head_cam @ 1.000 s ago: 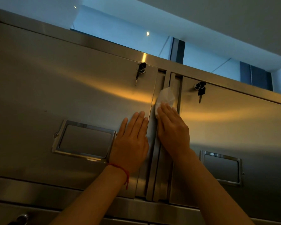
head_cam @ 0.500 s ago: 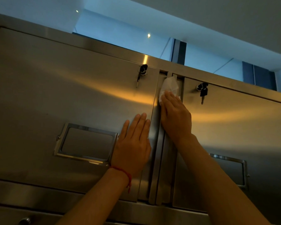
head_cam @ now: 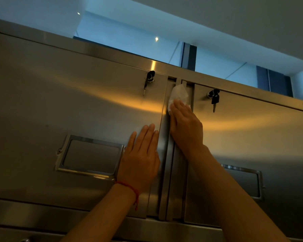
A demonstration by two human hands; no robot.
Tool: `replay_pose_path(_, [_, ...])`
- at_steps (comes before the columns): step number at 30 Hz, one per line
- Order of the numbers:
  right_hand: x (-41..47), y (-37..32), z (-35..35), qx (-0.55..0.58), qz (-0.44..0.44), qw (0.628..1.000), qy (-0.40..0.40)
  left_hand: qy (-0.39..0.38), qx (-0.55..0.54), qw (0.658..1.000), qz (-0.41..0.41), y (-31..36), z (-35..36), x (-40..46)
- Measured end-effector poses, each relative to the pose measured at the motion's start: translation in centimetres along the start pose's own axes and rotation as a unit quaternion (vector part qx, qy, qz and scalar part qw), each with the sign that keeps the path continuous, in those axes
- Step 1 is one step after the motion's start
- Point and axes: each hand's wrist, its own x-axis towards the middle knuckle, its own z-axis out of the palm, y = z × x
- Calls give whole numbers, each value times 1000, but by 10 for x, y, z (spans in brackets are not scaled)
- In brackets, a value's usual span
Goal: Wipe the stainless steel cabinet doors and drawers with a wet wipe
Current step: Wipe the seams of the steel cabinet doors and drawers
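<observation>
Head view: right hand (head_cam: 185, 126) presses wet wipe (head_cam: 178, 95) flat-fingered into the door seam at 12 o'clock, while left hand (head_cam: 141, 159), fingers straight, braces left cabinet door (head_cam: 68, 109), likely steadying it

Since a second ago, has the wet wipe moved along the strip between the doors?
Yes. The wet wipe under the right hand went up the centre strip, now level with the right door's keys.
</observation>
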Motion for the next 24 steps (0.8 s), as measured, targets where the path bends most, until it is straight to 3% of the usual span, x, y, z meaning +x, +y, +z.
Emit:
replay_pose_path(9, [17, 2, 1, 14, 34, 999, -16, -9, -5, 1000, -4, 1, -2, 0])
replay_pose_path(24, [-51, -22, -7, 25, 11, 1000, 9, 8, -20, 1000, 2, 2, -6, 2])
